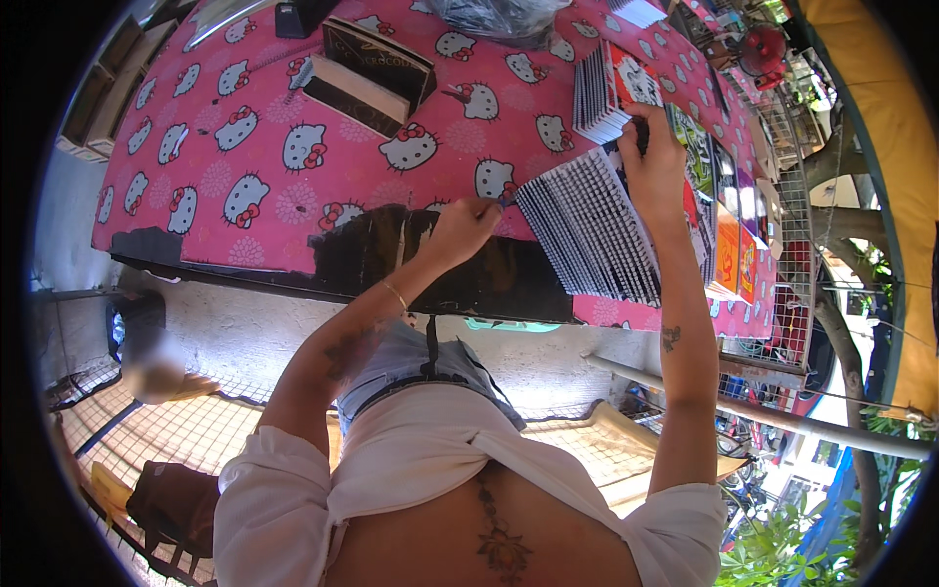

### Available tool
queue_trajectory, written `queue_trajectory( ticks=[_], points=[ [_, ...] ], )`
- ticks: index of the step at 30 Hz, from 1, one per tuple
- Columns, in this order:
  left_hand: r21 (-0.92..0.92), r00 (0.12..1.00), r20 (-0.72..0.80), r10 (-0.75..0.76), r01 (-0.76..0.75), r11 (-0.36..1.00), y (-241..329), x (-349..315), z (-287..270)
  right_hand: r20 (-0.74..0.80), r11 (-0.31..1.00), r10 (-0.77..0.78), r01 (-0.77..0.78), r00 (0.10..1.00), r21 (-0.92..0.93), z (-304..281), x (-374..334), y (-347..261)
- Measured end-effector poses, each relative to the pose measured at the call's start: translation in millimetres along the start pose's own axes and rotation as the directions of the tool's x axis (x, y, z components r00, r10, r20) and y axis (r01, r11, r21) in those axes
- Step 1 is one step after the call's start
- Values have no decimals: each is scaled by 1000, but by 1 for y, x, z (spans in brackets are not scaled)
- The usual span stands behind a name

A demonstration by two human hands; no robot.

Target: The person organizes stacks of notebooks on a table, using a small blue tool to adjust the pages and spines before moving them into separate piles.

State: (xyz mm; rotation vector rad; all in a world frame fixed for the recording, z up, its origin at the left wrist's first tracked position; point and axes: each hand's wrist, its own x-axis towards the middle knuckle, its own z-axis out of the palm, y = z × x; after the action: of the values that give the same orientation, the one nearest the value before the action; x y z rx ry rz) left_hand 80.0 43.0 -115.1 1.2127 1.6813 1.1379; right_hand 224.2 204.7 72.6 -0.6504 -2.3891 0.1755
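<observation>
Closed in a pinch, my left hand [468, 231] is at the near left corner of a slanted stack of spiral-bound notebooks [593, 231]. A tiny blue bit shows at its fingertips, too small to name. My right hand [653, 161] reaches over the far right corner of that stack, with thumb and fingers curled round something dark [641, 135] that they mostly hide. Just beyond it stands a second pile of spiral notebooks [599, 96] with a red and white cover. More notebooks with colourful covers [732, 235] lie to the right, partly behind my right forearm.
A pink patterned cloth [284, 186] covers the table, torn to black at the near edge [469, 279]. An open black box [372, 78] stands far left of the notebooks. Clear plastic [499, 20] lies at the back. Wire mesh [794, 245] borders the right side.
</observation>
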Motion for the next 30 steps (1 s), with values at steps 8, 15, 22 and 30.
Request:
queue_trajectory(
  ticks=[8,15,22,30],
  points=[
    [-617,897,228,-379,435,656,8,1,7,-7,1000,-6,6,1000,7,-1,0,0],
    [471,934,-181,309,-194,861,2,-2,16,-17,1000,-11,11,1000,11,1,-1,2],
    [-596,867,281,-411,493,634,10,7,2,-16,1000,-8,8,1000,15,0,-1,4],
    [-691,885,312,-344,460,557,6,2,3,-16,1000,-6,6,1000,12,0,-1,5]
  ],
)
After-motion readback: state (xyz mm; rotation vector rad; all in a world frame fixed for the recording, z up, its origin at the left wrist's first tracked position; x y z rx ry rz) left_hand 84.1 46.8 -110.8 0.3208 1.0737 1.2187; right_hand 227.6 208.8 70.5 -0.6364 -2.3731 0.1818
